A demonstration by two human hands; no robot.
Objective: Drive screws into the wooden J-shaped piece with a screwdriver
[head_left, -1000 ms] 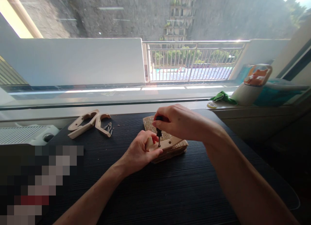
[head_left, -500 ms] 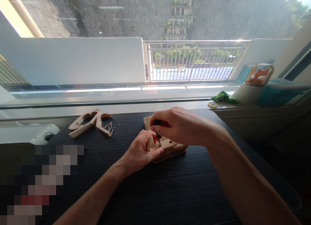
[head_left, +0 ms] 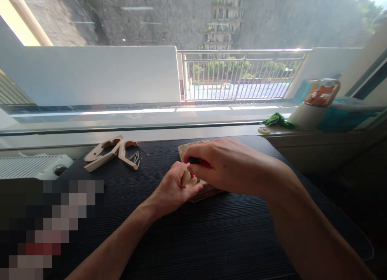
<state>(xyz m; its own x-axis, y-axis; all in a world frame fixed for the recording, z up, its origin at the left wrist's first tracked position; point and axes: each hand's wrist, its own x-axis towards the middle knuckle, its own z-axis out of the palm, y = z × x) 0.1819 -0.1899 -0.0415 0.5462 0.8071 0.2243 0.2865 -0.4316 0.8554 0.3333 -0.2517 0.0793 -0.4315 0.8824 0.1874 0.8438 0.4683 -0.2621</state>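
Far left on desk (head_left: pixel 211 239): spare wood parts (head_left: pixel 110 153), screws (head_left: pixel 135 157) beside them, well apart from work. I read that as within reach, out of way.

Left hand (head_left: pixel 172 189) closed, pinching wood piece (head_left: pixel 186 177) down on block (head_left: pixel 193 146). I judge this stops it turning. Forearm low, wrist straight.

Right hand (head_left: pixel 223 165) fisted round screwdriver (head_left: pixel 196 161), palm down, knuckles up, elbow out right. Tool near upright over piece, tip mostly hidden.

Block under piece probably spares desk.
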